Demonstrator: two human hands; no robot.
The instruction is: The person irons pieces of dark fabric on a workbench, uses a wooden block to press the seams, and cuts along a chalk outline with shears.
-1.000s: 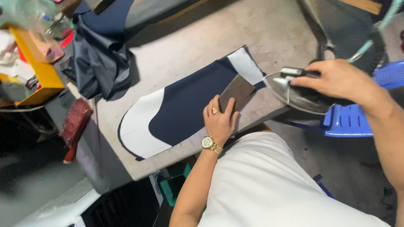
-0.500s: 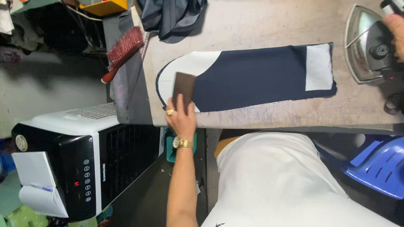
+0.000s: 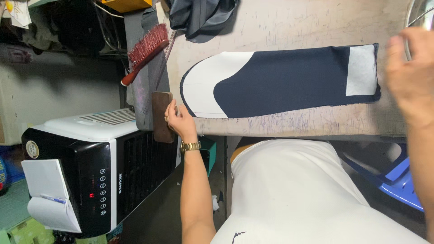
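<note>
Left hand: the left hand [image 3: 180,121] curled its fingers around a brown wooden block [image 3: 162,116], gripping it at the near end of the navy fabric piece; a gold wristwatch [image 3: 191,146] sat on the wrist.
Right hand: the right hand [image 3: 410,74] was blurred at the far end of the navy fabric piece, raised above the surface; whether its fingers were spread or gripping anything could not be told.
Navy fabric piece: the navy fabric piece [image 3: 289,81] lay flat on the surface [image 3: 289,27], with white interfacing on its rounded end beside the wooden block and a white rectangle at its square end.
Wooden block: it stood just off the rounded end of the navy fabric piece, at the edge of the surface.
Brush: a red-bristled brush [image 3: 143,52] lay beyond the wooden block, away from the navy fabric piece.
Dark garment: a bundled dark garment [image 3: 199,16] lay on the surface above the rounded end of the navy fabric piece.
Air cooler: a black-and-white air cooler [image 3: 86,171] stood on the floor below the brush.
Blue stool: a blue plastic stool [image 3: 402,180] showed under the surface, below the square end of the navy fabric piece.
</note>
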